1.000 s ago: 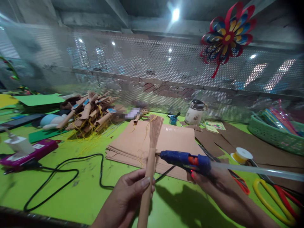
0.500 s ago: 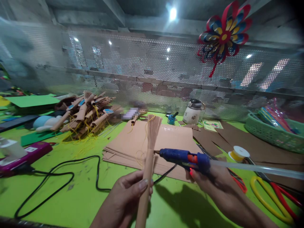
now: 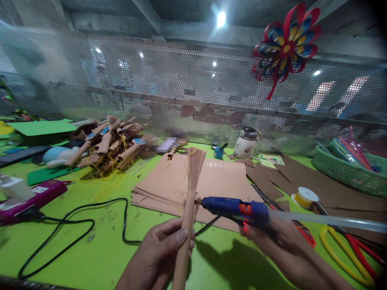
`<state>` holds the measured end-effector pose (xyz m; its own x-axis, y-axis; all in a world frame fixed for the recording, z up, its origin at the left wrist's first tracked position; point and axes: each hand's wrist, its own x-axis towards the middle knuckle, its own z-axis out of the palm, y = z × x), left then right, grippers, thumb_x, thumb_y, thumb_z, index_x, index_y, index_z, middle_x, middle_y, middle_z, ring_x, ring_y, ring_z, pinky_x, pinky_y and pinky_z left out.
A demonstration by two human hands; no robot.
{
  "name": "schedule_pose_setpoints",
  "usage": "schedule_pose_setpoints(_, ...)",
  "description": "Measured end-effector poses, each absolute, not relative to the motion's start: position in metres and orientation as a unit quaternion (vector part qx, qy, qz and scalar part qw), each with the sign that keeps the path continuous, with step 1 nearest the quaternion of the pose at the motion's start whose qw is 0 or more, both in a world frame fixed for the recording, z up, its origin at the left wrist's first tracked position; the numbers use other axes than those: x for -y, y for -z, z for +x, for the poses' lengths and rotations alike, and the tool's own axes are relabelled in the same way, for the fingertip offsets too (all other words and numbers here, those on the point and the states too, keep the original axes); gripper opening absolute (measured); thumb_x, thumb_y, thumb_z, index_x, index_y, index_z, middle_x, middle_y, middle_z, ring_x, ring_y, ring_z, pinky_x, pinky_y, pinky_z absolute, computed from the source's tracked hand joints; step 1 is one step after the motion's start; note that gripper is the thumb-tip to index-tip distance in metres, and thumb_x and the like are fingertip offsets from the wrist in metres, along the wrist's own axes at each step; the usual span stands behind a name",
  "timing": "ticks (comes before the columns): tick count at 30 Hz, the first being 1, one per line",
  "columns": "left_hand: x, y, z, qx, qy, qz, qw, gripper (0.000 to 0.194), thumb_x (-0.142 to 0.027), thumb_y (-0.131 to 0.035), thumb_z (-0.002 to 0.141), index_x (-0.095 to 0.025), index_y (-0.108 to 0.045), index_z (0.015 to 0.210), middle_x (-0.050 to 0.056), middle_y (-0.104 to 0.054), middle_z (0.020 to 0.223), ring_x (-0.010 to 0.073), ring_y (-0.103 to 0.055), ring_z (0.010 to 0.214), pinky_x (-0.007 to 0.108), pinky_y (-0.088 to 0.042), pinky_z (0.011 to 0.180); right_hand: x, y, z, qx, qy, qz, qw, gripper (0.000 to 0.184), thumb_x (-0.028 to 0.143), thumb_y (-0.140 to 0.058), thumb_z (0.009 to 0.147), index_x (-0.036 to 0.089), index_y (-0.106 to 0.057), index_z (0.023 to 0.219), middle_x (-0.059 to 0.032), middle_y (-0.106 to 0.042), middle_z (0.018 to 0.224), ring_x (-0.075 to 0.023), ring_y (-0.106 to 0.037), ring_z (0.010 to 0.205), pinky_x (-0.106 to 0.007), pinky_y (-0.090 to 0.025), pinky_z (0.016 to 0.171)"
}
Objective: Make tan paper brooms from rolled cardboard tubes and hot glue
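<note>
My left hand (image 3: 161, 251) is closed around the handle of a rolled brown-paper broom (image 3: 189, 201), held upright with its fringed top fanned out. In my right hand (image 3: 272, 237) I grip a blue and orange hot glue gun (image 3: 236, 209) with a clear glue stick (image 3: 326, 219) jutting out behind. The gun's nozzle touches the right side of the broom just below the fringe. Both hands hover above the green table (image 3: 99, 249).
A stack of brown paper sheets (image 3: 220, 177) lies behind the broom. A pile of finished paper brooms (image 3: 113, 145) is at the left, with a black cable (image 3: 75, 225) looping in front. Yellow thread spool (image 3: 305, 196), red-and-yellow scissors (image 3: 347, 241), green basket (image 3: 347, 169) at the right.
The glue gun has dropped slightly and its nozzle has closed in onto the broom's side. The view shifted a little; my left hand keeps its hold.
</note>
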<state>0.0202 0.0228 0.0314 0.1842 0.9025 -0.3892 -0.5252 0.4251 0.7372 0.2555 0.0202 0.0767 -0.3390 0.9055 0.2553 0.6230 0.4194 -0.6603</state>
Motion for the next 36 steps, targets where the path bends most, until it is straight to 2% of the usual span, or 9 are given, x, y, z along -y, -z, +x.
schedule_pose_setpoints(8,-0.0215,-0.0408,0.0224,-0.436,-0.493,0.214,0.722,0.031,-0.021,-0.085,0.051,-0.012,-0.068,0.075,0.006,-0.067,0.065,0.0143,-0.062,0.059,0.02,-0.048,0.055,-0.0206,-0.0768,0.255,0.781,-0.195,-0.482,0.346,0.024,0.036,-0.045,0.091,0.02,-0.056,0.077,0.0,-0.057,0.066,-0.0131,-0.052,0.058,-0.02,-0.044,0.048)
schedule_pose_setpoints(15,-0.0221,-0.036,0.0201,-0.422,-0.485,0.224,0.733,0.03,-0.022,-0.084,0.054,-0.011,-0.069,0.078,0.006,-0.067,0.067,0.0127,-0.061,0.059,0.019,-0.048,0.057,-0.0214,-0.0767,0.256,0.782,-0.2,-0.473,0.353,0.024,0.036,-0.044,0.092,0.02,-0.057,0.08,-0.0015,-0.061,0.072,-0.0145,-0.057,0.062,-0.021,-0.048,0.051)
schedule_pose_setpoints(20,-0.0221,-0.0362,0.0207,-0.43,-0.485,0.224,0.727,0.031,-0.022,-0.084,0.054,-0.011,-0.07,0.079,0.006,-0.067,0.068,0.0132,-0.061,0.06,0.019,-0.048,0.057,-0.0214,-0.0771,0.2519,0.784,-0.198,-0.48,0.34,0.028,0.039,-0.044,0.091,0.02,-0.055,0.075,0.0004,-0.057,0.064,-0.0128,-0.052,0.053,-0.019,-0.042,0.042)
schedule_pose_setpoints(29,-0.0214,-0.0391,0.0216,-0.436,-0.494,0.212,0.722,0.032,-0.02,-0.085,0.051,-0.011,-0.068,0.078,0.007,-0.067,0.067,0.0151,-0.062,0.06,0.023,-0.049,0.059,-0.0198,-0.0784,0.253,0.782,-0.181,-0.482,0.351,0.03,0.04,-0.041,0.092,0.02,-0.056,0.075,-0.0014,-0.057,0.065,-0.0148,-0.053,0.056,-0.022,-0.045,0.045)
schedule_pose_setpoints(33,-0.0205,-0.0401,0.0229,-0.441,-0.494,0.205,0.72,0.032,-0.02,-0.085,0.051,-0.012,-0.067,0.076,0.006,-0.068,0.065,0.0156,-0.063,0.059,0.022,-0.05,0.057,-0.0201,-0.0767,0.2537,0.786,-0.196,-0.485,0.33,0.03,0.04,-0.043,0.091,0.02,-0.054,0.073,-0.0009,-0.057,0.065,-0.0139,-0.053,0.056,-0.02,-0.044,0.045)
schedule_pose_setpoints(36,-0.02,-0.0416,0.0232,-0.441,-0.501,0.197,0.718,0.031,-0.018,-0.085,0.051,-0.012,-0.067,0.076,0.005,-0.067,0.064,0.0151,-0.063,0.058,0.022,-0.05,0.057,-0.0179,-0.0796,0.2556,0.788,-0.2,-0.492,0.311,0.028,0.04,-0.044,0.091,0.02,-0.058,0.077,-0.0012,-0.059,0.069,-0.0142,-0.055,0.059,-0.021,-0.047,0.05)
